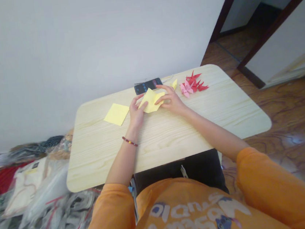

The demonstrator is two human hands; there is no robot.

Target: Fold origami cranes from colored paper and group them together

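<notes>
Between my two hands is a creased sheet of yellow origami paper (150, 99), partly folded and held just above the table. My left hand (137, 110) grips its left side, the thumb lying on top of the paper. On the other side, my right hand (171, 100) pinches the right edge between thumb and fingers. A flat yellow paper square (116, 114) lies to the left of my left hand. Beyond my right hand rests a small folded yellow paper piece (174, 84). Folded red paper figures (197, 83) and a pink one (186, 88) sit together farther right.
A phone (148, 85) with a lit screen lies at the back of the light wooden table (166, 142), close to the wall (92, 44). Bagged clothes (43, 193) are piled on the floor at left. A doorway (254, 18) opens at the right.
</notes>
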